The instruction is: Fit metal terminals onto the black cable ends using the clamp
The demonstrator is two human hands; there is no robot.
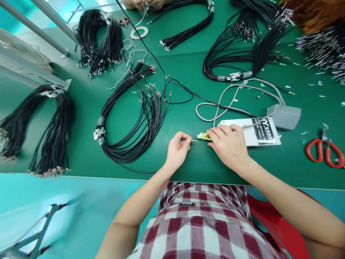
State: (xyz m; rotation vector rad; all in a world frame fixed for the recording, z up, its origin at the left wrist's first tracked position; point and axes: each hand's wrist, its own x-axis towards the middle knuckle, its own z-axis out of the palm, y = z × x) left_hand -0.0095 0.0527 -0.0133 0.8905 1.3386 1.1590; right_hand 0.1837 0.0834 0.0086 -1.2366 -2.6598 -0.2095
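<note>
My left hand (178,148) is closed in a pinch on the end of a thin wire (195,140), which points right. Close by, my right hand (230,145) is closed around a yellow-green tool with a white tip (205,136); the tip faces the wire. Most of the tool is hidden under my fingers. Beneath and beyond that hand lies a flat white box with a black label (265,131). Left of my hands, a looped bundle of black cables (132,153) lies on the green table, its stripped ends fanned out and its connectors gathered at the left.
Red-handled cutters (325,147) lie at right, near a grey block (285,116) with a grey cord (223,97). More cable bundles (101,39) hang or lie around the table (88,133). At the top, another person's hands (148,3) work near a tape roll (139,33).
</note>
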